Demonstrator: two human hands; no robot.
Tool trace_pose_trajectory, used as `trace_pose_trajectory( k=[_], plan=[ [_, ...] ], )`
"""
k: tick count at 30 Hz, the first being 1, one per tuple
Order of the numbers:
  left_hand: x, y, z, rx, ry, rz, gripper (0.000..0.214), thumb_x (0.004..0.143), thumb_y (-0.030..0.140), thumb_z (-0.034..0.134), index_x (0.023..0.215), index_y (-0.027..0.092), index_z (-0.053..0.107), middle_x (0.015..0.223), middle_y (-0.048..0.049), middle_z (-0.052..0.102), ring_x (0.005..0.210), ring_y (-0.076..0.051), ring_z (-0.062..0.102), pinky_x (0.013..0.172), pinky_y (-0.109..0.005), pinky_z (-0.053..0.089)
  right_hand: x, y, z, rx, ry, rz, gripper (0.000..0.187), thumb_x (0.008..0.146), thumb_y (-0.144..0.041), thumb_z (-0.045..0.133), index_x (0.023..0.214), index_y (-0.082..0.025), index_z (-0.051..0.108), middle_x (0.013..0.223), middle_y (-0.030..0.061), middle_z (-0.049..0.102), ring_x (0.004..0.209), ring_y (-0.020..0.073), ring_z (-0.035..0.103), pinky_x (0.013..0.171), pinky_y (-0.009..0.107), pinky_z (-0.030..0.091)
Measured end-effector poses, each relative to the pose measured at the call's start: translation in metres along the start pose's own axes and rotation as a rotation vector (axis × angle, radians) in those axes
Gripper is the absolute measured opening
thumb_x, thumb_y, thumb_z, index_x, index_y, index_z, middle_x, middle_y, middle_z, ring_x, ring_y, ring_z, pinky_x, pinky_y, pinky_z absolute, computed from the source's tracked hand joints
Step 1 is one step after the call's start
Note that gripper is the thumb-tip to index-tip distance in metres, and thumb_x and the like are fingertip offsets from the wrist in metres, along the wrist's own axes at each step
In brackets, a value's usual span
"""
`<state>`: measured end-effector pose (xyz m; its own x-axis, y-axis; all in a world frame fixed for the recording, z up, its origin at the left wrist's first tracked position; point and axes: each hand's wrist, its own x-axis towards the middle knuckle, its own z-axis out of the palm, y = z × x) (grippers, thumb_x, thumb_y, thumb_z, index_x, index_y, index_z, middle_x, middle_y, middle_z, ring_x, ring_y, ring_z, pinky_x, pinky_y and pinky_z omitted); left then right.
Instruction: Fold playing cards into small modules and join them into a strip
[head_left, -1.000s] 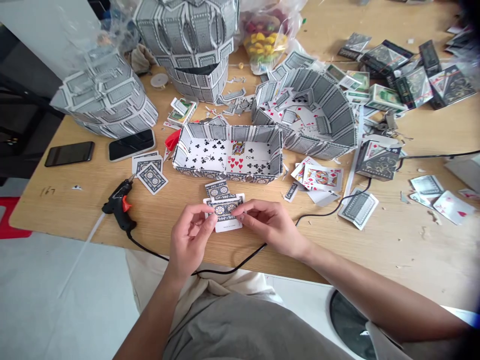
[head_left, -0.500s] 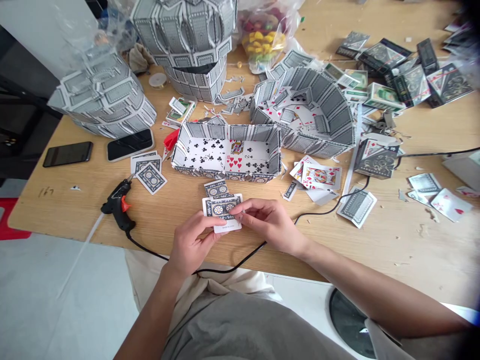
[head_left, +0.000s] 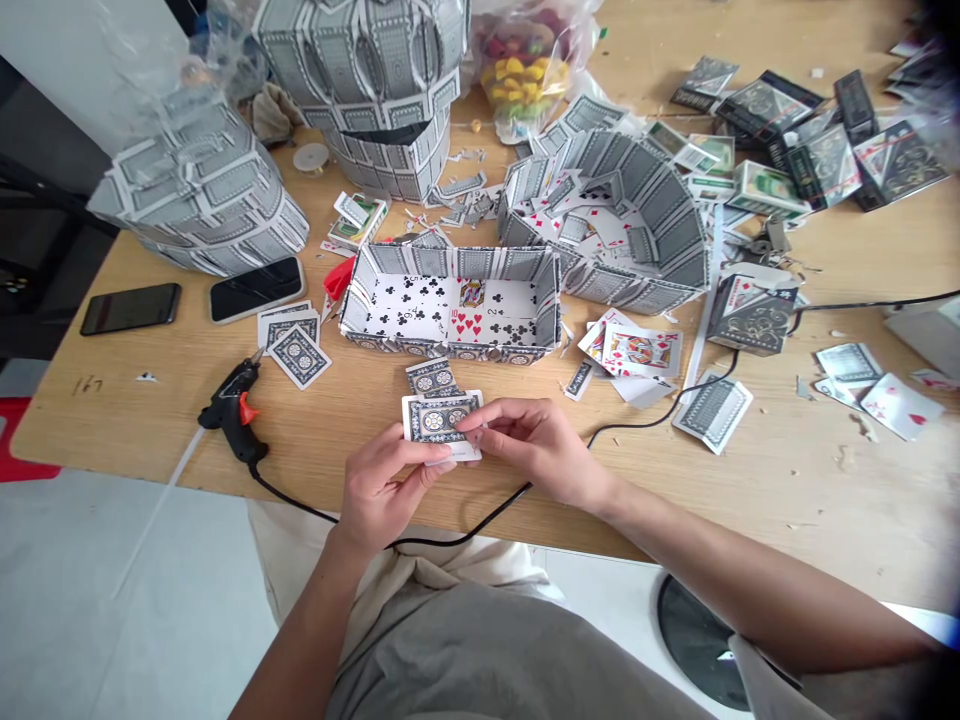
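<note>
Between my hands, just above the table's front edge, are a few playing cards (head_left: pixel 433 418), patterned blue backs up, with a white card showing underneath. My left hand (head_left: pixel 386 480) pinches them at the lower left with thumb and fingers. From the right, my right hand (head_left: pixel 536 445) has its thumb and forefinger closed on the cards' right edge. Touching or just beyond them lies a small cut card piece (head_left: pixel 431 377). Behind stands a rectangular box made of cards (head_left: pixel 487 348), its floor lined with face-up clubs and hearts.
A glue gun (head_left: pixel 236 410) lies on the left, its black cord (head_left: pixel 480 525) running under my hands. Two phones (head_left: pixel 131 309) and loose cards (head_left: pixel 300 355) are near it. Behind stand a curved card tray (head_left: pixel 637 275) and card-covered baskets (head_left: pixel 217 190). Card boxes (head_left: pixel 821 170) pile up far right.
The held cards have shifted against each other, covering more of the white card below. Both hands stay almost in place; the view has moved slightly.
</note>
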<state>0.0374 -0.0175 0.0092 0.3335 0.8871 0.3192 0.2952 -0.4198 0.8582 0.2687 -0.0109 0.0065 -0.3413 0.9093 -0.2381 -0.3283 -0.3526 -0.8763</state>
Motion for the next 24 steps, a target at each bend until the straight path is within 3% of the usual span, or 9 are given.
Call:
trace_pose_trajectory(
  k=[9,12,16,24],
  plan=[
    [-0.004,0.012,0.014,-0.233,0.084,-0.348,0.003,0.097,0.022,0.076,0.100,0.022,0.077,0.091,-0.0012,0.075,0.082,-0.015,0.074,0.075,-0.022,0.059,0.000,0.000,0.002,0.036,-0.010,0.006,0.019,0.094,-0.033,0.083,0.105,-0.018,0.083,0.089,0.0046,0.084,0.080,0.0148,0.080,0.082,0.027,0.065],
    [-0.002,0.017,0.018,-0.329,0.140,-0.452,0.007,0.096,0.025,0.079,0.099,0.021,0.075,0.090,-0.0015,0.077,0.081,-0.016,0.077,0.077,-0.024,0.062,0.000,0.000,0.002,0.040,-0.009,-0.012,0.017,0.094,-0.032,0.083,0.105,-0.019,0.083,0.089,0.0047,0.084,0.082,0.0152,0.080,0.082,0.028,0.066],
    [0.002,0.022,0.021,-0.438,0.229,-0.521,0.020,0.091,0.025,0.084,0.097,0.020,0.066,0.087,0.0001,0.077,0.074,-0.015,0.078,0.074,-0.024,0.063,-0.001,0.000,0.003,0.035,-0.009,-0.037,0.016,0.095,-0.031,0.082,0.104,-0.018,0.083,0.089,0.0052,0.084,0.082,0.0158,0.081,0.082,0.029,0.067],
    [0.007,0.023,0.023,-0.470,0.240,-0.613,0.025,0.089,0.027,0.087,0.089,0.019,0.063,0.086,-0.0010,0.080,0.073,-0.014,0.079,0.074,-0.023,0.064,-0.002,-0.003,0.005,-0.029,0.013,-0.075,0.018,0.098,-0.033,0.079,0.105,-0.017,0.082,0.093,0.0054,0.084,0.084,0.0163,0.081,0.084,0.029,0.067]
  ],
)
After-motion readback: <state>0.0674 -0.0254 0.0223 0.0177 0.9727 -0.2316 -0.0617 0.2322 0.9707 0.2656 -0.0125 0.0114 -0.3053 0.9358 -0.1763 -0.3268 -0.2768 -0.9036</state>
